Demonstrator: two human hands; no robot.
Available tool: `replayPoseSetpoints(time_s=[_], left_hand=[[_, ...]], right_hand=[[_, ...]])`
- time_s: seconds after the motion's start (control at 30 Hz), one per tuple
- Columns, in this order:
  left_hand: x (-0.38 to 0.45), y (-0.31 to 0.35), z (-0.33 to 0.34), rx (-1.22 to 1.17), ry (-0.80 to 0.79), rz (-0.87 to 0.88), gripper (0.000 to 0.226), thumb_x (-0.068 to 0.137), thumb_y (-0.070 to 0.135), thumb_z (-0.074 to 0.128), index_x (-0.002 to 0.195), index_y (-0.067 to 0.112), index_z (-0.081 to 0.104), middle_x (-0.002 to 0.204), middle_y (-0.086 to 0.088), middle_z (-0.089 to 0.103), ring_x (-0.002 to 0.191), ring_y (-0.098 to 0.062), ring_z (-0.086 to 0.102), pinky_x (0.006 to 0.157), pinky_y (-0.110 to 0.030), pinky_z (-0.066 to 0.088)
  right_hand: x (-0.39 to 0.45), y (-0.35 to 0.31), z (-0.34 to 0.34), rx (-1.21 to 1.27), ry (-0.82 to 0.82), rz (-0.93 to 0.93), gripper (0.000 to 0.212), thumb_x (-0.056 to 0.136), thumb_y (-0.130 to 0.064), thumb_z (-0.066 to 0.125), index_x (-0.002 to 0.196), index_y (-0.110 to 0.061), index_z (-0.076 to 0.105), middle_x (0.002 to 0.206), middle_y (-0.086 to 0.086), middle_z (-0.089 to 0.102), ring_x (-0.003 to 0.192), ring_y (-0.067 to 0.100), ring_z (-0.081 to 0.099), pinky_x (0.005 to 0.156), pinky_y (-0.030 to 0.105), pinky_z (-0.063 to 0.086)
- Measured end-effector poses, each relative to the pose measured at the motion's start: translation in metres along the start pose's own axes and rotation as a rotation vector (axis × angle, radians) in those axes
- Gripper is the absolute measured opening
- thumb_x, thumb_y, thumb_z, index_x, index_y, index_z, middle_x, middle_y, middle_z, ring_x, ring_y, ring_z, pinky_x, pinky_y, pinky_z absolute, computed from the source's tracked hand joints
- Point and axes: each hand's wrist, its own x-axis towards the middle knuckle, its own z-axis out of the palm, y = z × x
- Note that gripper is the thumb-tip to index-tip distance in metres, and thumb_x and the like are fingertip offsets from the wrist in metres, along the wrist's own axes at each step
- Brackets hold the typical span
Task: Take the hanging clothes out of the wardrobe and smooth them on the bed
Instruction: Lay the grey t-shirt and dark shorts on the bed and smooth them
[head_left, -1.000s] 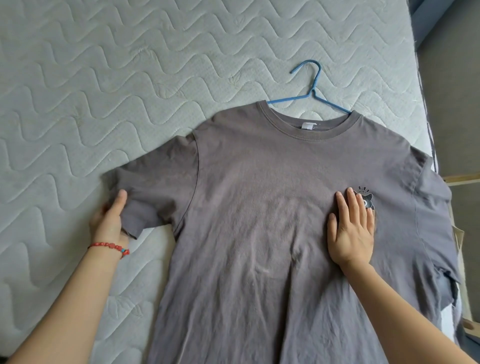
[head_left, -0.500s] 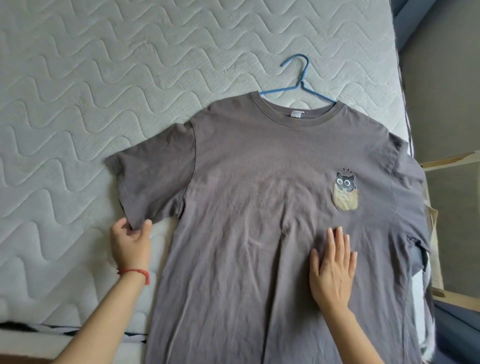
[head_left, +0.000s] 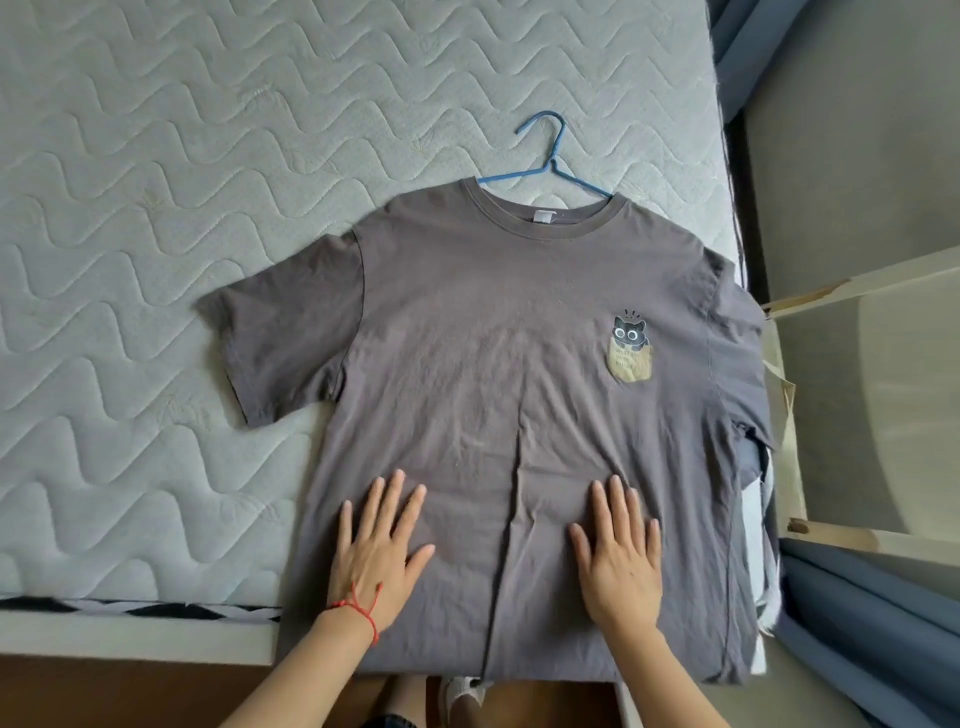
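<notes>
A grey-brown T-shirt (head_left: 488, 332) with a small cat print (head_left: 630, 347) on the chest lies face up on the quilted white mattress (head_left: 156, 208). A blue hanger (head_left: 550, 156) is still inside its neck, hook pointing away from me. My left hand (head_left: 382, 551), with a red string bracelet on the wrist, lies flat with spread fingers on the shirt's lower left. My right hand (head_left: 618, 556) lies flat on the lower right. A vertical crease runs between the two hands. The shirt's right sleeve hangs over the mattress edge.
The mattress's near edge (head_left: 135, 608) has a black-and-white trim, with a white bed frame below it. On the right stand a pale wooden frame (head_left: 857, 280) and blue fabric (head_left: 872, 623). My foot in a white shoe (head_left: 462, 693) shows under the hem.
My left hand let go of the left sleeve's hem and came to rest flat on the shirt's lower left. My right hand slid down from the chest to the lower right. The view pulled back.
</notes>
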Motion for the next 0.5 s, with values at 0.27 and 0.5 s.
replayPoseSetpoints(time_s=[0.27,0.5], left_hand=[[-0.047,-0.016,-0.079,-0.306,-0.078,-0.246,0.06,0.094,0.033,0.042,0.147,0.019,0.018,0.158,-0.005,0.0,0.141,-0.026,0.022,0.111,-0.038,0.029],[-0.135,-0.057,-0.126,-0.738,-0.007,-0.484,0.04,0.091,0.02,0.05,0.131,0.015,0.048,0.132,-0.007,0.053,0.118,-0.023,0.053,0.098,-0.032,0.04]], right_hand=[[-0.032,-0.012,-0.076,0.318,-0.248,0.157,0.065,0.096,-0.028,0.04,0.149,-0.02,0.003,0.157,0.002,0.015,0.143,0.02,0.019,0.11,0.035,0.031],[-0.072,-0.071,-0.12,0.29,-0.443,0.059,0.053,0.097,-0.031,0.037,0.146,-0.019,0.02,0.152,0.0,0.027,0.135,0.02,0.034,0.101,0.033,0.039]])
